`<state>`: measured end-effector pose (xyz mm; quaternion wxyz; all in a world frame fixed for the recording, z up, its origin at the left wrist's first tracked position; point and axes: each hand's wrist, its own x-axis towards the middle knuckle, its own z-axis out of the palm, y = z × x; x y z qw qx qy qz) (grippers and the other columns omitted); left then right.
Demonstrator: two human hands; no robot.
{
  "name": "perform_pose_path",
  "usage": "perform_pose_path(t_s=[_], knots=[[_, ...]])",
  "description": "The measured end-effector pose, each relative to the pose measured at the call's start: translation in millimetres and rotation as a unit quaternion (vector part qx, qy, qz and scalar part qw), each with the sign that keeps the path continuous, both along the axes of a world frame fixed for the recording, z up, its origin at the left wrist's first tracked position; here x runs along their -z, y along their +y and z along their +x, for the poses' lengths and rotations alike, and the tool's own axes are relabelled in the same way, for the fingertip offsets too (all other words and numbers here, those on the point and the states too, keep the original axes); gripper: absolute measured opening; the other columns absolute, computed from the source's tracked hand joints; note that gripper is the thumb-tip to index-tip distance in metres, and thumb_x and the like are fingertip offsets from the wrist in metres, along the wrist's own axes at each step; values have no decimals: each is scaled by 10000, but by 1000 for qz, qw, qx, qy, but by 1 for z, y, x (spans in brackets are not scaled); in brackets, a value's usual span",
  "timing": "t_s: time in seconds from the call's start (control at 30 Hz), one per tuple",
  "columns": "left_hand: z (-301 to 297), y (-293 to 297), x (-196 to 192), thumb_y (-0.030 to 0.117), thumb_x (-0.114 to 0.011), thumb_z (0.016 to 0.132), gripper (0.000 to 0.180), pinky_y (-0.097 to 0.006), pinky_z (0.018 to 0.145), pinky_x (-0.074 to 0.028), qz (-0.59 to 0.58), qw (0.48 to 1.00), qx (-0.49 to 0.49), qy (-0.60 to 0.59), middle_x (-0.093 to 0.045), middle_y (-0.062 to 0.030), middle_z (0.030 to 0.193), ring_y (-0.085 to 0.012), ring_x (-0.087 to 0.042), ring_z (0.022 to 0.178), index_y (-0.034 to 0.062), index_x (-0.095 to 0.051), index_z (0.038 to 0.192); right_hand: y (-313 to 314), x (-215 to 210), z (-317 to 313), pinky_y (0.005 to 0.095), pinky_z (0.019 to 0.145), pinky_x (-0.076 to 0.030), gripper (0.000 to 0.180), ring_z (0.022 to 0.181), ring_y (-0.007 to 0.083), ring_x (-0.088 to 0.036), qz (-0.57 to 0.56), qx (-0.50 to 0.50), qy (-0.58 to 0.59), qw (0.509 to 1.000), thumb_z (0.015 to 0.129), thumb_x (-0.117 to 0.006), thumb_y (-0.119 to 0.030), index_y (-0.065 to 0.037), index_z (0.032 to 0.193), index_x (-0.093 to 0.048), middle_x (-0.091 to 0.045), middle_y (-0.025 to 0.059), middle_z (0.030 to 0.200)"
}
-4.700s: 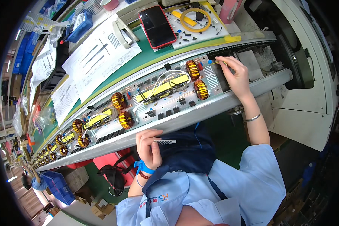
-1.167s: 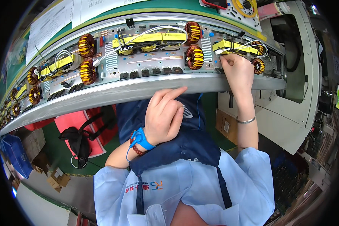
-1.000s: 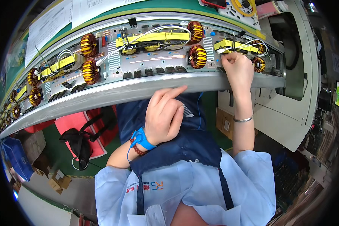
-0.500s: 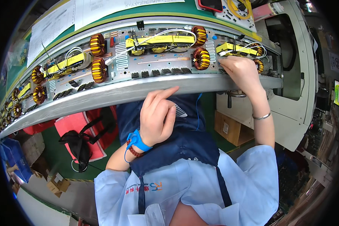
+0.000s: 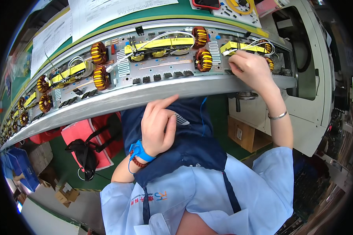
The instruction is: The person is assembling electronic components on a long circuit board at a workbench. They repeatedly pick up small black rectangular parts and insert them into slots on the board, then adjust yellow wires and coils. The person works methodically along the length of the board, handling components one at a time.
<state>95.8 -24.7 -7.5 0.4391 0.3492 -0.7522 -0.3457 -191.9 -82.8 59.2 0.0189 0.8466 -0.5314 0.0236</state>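
On the curved grey metal conveyor rail (image 5: 153, 92), seen from the head view, a row of grey circuit boards runs left to right, each carrying copper-wound toroid coils and yellow-wrapped block components. The right hand (image 5: 252, 69) rests on the rightmost grey circuit board (image 5: 259, 58), fingers curled down onto its near edge just below the long yellow-wrapped component (image 5: 241, 47). That component's long axis runs left to right along the line, and it lies directly beyond the fingertips, touching or nearly so. Whether the fingers pinch anything cannot be told; they are bent and close together, not spread. A thin silver bangle (image 5: 277, 115) circles that wrist.

The left hand (image 5: 157, 127) is well apart from the boards, held below the rail in front of a dark blue apron (image 5: 192, 145). Its fingers are loosely folded with the forefinger extended toward the rail's underside, and it holds nothing visible. A blue wrist strap (image 5: 140, 151) and a string of reddish beads sit at that wrist. The right hand is plainly nearer to the work.
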Motion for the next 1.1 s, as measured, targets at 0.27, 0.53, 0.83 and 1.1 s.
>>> perform_pose_path(t_s=[0.27, 0.53, 0.83, 1.1], knots=[[-3, -1, -2, -28, -579, 786, 53, -398, 791, -462, 0, 1000, 22, 0, -621, -211, 1136, -351, -568, 879, -1, -535, 798, 18, 2, -15, 303, 631, -507, 102, 719, 204, -651, 62, 167, -191, 965, 774, -653, -22, -22, 869, -615, -641, 86, 824], [6, -2, -6, -35, -581, 783, 56, -399, 805, -457, -7, 1000, 14, -13, -621, -213, 1135, -350, -570, 889, -5, -537, 801, 15, 20, -18, 335, 658, -517, 91, 770, 253, -642, -44, 86, -151, 984, 811, -650, -76, -37, 892, -649, -644, 78, 859], [12, -2, -8, -35, -576, 782, 53, -396, 819, -454, -4, 1000, 11, -10, -620, -209, 1143, -343, -571, 897, -2, -538, 797, 11, 27, -13, 336, 591, -503, 70, 669, 216, -616, -133, 60, -37, 989, 762, -686, -125, -94, 822, -667, -572, 33, 720], [18, -5, -7, -36, -576, 780, 56, -394, 821, -454, -3, 1000, 14, -15, -620, -210, 1139, -342, -571, 901, -2, -537, 803, 6, 25, -14, 330, 540, -490, 85, 634, 209, -612, -120, 48, 6, 992, 743, -665, -101, -94, 826, -683, -562, 38, 666]])
